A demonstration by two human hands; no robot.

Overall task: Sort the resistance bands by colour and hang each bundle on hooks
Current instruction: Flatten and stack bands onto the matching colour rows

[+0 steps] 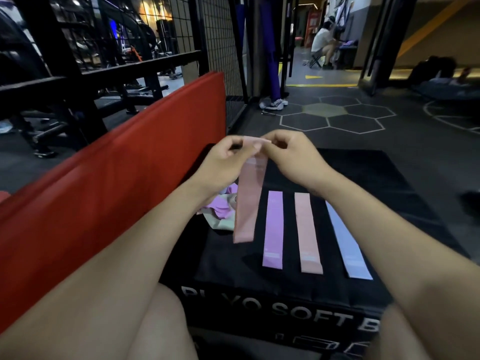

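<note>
Both hands were raised above a black box [363, 178] and together held the top edge of a dusty-pink band [249, 201]. The left hand [223, 162] pinched that edge between thumb and curled fingers; the right hand [293, 157] pinched it just beside the left, its fingers likewise bent inward. The two sets of fingertips nearly met over the folded top of the band. From the fingers the band hung down and slightly leftward, its lower end free and level with the middle of the bands lying below.

Beneath the hands, three bands lay flat on the box top, parallel and apart from one another: a purple band [273, 229] directly below the pinch, a peach band [307, 231] below the right hand, and a pale blue band [346, 242] farther right, partly crossed by the right forearm. Below the left wrist, a loose heap of bands [220, 209] in purple and pale green lay at the box's left edge. A red pad [104, 190] stood to the left of the left forearm. White lettering [280, 307] ran along the box's near face.
</note>
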